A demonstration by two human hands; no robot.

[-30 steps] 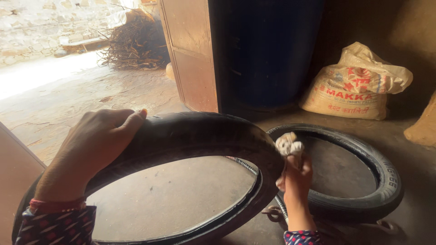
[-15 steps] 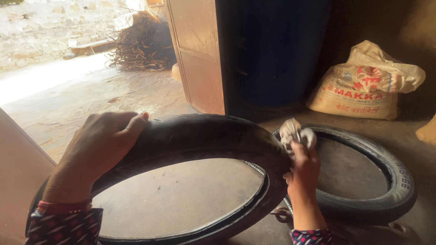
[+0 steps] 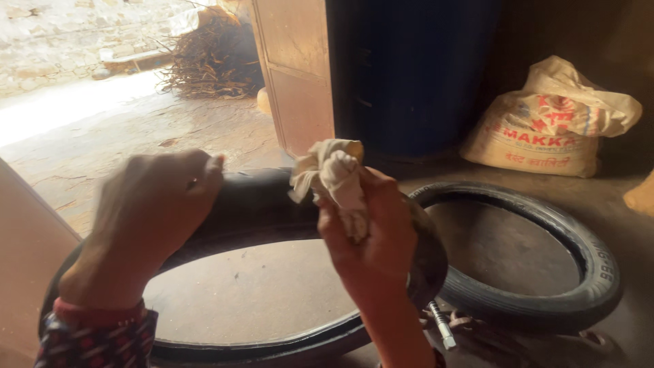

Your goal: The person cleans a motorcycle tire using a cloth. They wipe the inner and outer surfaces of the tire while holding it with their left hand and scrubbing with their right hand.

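A person steadies a black tyre point(image 3: 272, 204) held up on edge in the lower centre of the frame, the left hand point(image 3: 153, 218) curled over its top rim at left with fingers wrapped down the tread, a grip that appears meant to keep the hoop from rolling or tipping. The right hand point(image 3: 371, 238), raised in front of the tyre at centre frame, is closed around a crumpled off-white rag point(image 3: 330, 174), whose bunched end sticks up above the knuckles; the cloth hangs just over the tyre's upper curve rather than pressed against it, though motion blur makes contact hard to judge. A second tyre point(image 3: 538, 300) lies flat on the earthen floor at lower right, just behind the upright one and partly overlapped by it. Below the right wrist, a short metal-tipped cable point(image 3: 441, 332) pokes out near the floor. Against the dim back wall at upper right slumps a tied printed sack point(image 3: 545, 133), beside a tall dark blue drum point(image 3: 415, 75). A wooden door leaf point(image 3: 293, 75) stands open at upper centre, letting in sunlight from a yard where a heap of dry brushwood point(image 3: 204, 58) sits at upper left.
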